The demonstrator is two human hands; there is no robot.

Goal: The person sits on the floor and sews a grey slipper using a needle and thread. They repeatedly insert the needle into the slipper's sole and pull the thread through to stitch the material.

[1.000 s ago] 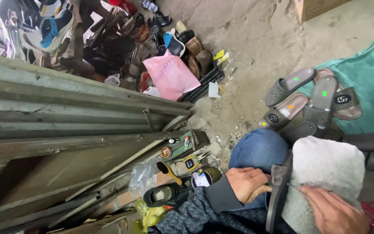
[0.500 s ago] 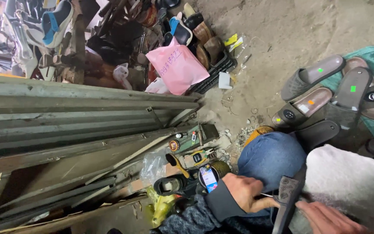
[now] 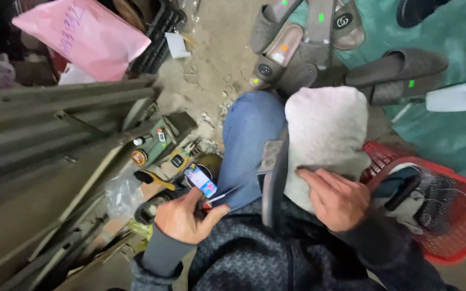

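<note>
Honestly, the risky bit here is right in the lap. The left hand [image 3: 182, 218] is pinched closed around something thin and pale, a blade or strip, I can't tell which, with its tip pointing across toward the blue jeans knee [image 3: 249, 140]. If that is a sharp edge, one slip sends it into the leg, since nothing sits between the two.

The right hand [image 3: 335, 196] lies mostly flat with fingers spread, pressing on a dark sole [image 3: 275, 178] that stands on edge against the whitish cloth [image 3: 324, 134] draped over the other knee. It isn't wrapped around the sole, only leaning on it, so I'd guess the sole could tip or slide off the cloth once pressure comes from the side. The cloth itself looks loose too, which wouldn't help.

Just beside the right elbow there's a red basket [image 3: 459, 226] with stuff piled in it, near enough that a jerk of the arm could knock it.

On the floor by the left hand sit small tins and tubes [image 3: 157, 145] among scrap metal bars [image 3: 55, 140]; anything dropped there could be hard to find.

Farther out, grey slippers [image 3: 297, 48] lie on a green mat [image 3: 459, 129], and a pink bag [image 3: 87, 37] rests on a crate, well apart from the work.
</note>
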